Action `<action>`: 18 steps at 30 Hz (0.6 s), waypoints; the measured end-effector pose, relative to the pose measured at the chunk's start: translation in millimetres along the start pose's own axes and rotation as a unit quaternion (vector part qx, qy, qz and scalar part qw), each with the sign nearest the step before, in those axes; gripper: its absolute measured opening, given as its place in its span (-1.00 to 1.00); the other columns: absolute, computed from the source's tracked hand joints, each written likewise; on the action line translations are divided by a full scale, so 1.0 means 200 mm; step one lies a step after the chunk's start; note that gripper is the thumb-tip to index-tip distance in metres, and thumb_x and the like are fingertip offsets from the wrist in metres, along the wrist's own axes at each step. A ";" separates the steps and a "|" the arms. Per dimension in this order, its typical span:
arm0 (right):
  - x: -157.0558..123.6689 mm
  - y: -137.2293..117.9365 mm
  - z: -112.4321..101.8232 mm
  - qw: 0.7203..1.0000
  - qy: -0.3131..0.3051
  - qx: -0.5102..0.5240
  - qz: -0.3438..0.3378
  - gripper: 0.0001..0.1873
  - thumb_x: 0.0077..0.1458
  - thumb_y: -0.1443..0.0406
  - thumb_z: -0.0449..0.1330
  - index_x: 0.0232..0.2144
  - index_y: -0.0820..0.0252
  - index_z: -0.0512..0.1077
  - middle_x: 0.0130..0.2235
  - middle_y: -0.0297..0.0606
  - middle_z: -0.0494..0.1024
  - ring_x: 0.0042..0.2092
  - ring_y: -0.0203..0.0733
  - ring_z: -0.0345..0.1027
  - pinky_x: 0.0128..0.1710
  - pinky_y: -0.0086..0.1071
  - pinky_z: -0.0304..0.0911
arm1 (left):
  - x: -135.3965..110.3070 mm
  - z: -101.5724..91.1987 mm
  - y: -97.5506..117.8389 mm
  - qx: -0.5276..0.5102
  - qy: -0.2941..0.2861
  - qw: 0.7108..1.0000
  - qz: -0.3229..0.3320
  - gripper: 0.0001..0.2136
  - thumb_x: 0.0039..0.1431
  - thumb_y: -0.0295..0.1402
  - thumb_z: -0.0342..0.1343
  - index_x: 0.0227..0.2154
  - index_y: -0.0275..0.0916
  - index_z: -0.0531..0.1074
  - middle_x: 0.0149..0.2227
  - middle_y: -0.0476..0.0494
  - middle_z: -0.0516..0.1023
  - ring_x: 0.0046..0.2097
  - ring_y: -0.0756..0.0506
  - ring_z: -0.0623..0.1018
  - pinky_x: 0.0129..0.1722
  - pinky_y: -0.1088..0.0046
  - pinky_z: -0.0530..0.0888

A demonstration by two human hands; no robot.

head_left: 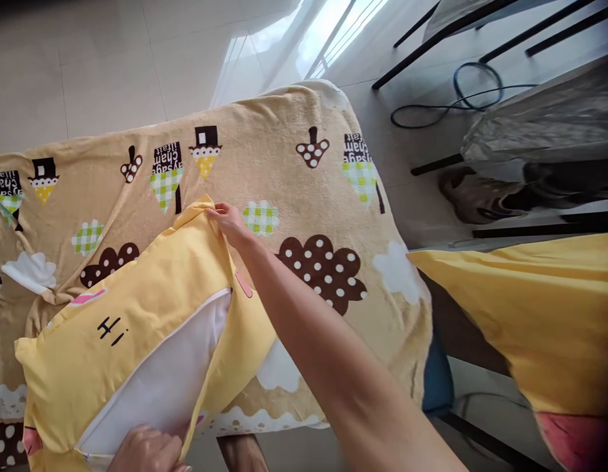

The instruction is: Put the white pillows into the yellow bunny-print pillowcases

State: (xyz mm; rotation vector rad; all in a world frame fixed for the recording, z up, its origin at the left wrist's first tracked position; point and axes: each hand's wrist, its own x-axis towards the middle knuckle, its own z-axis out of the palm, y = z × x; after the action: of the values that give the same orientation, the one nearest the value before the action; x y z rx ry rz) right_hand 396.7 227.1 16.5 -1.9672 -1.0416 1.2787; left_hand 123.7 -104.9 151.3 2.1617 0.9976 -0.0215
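Note:
A yellow pillowcase [151,269] with "Hi!" on it lies on the blanket, a white pillow [185,347] showing through its long opening. At the pillowcase's far corner, my right hand [229,221] pinches the yellow cloth between thumb and fingers. My left hand [145,451] is at the near end of the opening, fingers curled against the white pillow and by the edge of the yellow flap, which it appears to grip. The frame's bottom edge cuts off part of that hand.
A tan patterned blanket [269,157] covers the surface beneath. More yellow cloth [544,301] hangs at the right. Beyond it are a shoe [481,193], a looped blue cable [456,105] and dark metal legs [431,46] on the tiled floor [97,72].

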 end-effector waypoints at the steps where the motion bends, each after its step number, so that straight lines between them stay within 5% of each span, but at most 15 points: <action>1: -0.03 0.01 -0.06 1.000 -0.027 0.006 -0.004 -0.63 0.04 0.10 0.21 -0.14 0.17 0.43 -0.19 -0.17 0.58 -0.25 -0.18 0.42 -0.22 -0.29 0.32 | 0.05 -0.02 0.00 0.010 0.048 0.998 0.038 -0.91 0.02 -0.44 0.11 -0.54 -0.18 0.34 -0.61 0.05 0.43 -0.58 0.00 0.42 -0.59 0.50 0.29; 3: -0.18 0.02 -0.20 0.997 -0.066 -0.026 -0.020 -0.61 0.02 0.14 0.26 -0.09 0.11 0.41 -0.09 -0.13 0.56 -0.14 -0.12 0.43 -0.13 -0.23 0.33 | 0.15 -0.12 0.01 0.020 0.100 0.992 0.072 -0.90 -0.03 -0.48 0.10 -0.53 -0.19 0.29 -0.56 0.04 0.44 -0.53 -0.02 0.43 -0.57 0.47 0.29; 6: -0.58 0.07 -0.35 0.979 -0.046 -0.162 -0.111 -0.75 0.10 0.19 0.19 -0.17 0.13 0.43 -0.09 -0.07 0.53 -0.06 -0.01 0.40 -0.05 -0.12 0.29 | 0.31 -0.29 0.05 0.037 0.101 0.990 0.094 -0.90 -0.04 -0.54 0.05 -0.48 -0.21 0.31 -0.45 -0.05 0.48 -0.42 -0.07 0.46 -0.49 0.43 0.35; 8: -0.91 0.12 -0.37 0.951 -0.024 -0.205 -0.230 -0.82 0.20 0.28 0.04 -0.21 0.12 0.42 -0.18 -0.13 0.53 -0.11 -0.06 0.39 -0.09 -0.16 0.29 | 0.45 -0.35 0.06 0.053 0.112 0.984 0.127 -0.86 0.00 -0.60 -0.02 -0.45 -0.24 0.33 -0.41 -0.10 0.47 -0.36 -0.08 0.47 -0.41 0.41 0.39; 11: -1.29 0.16 -0.32 0.879 -0.131 -0.274 -0.367 -0.66 0.11 0.49 -0.04 -0.14 0.16 0.42 -0.13 -0.13 0.53 -0.07 -0.11 0.35 -0.07 -0.22 0.24 | 0.69 -0.33 0.03 0.094 0.211 0.959 0.164 -0.80 0.09 -0.64 -0.10 -0.50 -0.25 0.34 -0.46 -0.14 0.44 -0.34 -0.10 0.45 -0.34 0.36 0.40; 14: -1.38 0.15 -0.28 0.811 -0.183 -0.382 -0.405 -0.68 0.16 0.43 0.02 -0.06 0.18 0.40 -0.03 -0.11 0.50 -0.01 -0.08 0.29 -0.02 -0.17 0.14 | 0.88 -0.22 -0.07 0.112 0.275 0.941 0.164 -0.77 0.15 -0.58 -0.11 -0.55 -0.24 0.31 -0.54 -0.11 0.37 -0.42 -0.09 0.38 -0.38 0.36 0.36; 18: -1.22 0.12 -0.32 0.758 -0.234 -0.450 -0.411 -0.73 0.24 0.14 0.11 -0.17 0.22 0.44 -0.18 -0.13 0.51 -0.12 -0.09 0.27 -0.07 -0.17 0.11 | 0.97 -0.13 -0.21 0.075 0.274 0.947 0.154 -0.78 0.19 -0.54 -0.15 -0.42 -0.26 0.39 -0.46 -0.13 0.43 -0.37 -0.08 0.40 -0.34 0.38 0.37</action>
State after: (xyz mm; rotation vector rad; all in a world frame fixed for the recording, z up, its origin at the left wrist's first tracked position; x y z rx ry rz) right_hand 404.9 5.1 140.6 -1.3059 -2.7776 0.7668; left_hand 224.1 54.2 85.3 2.5053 0.9580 0.7068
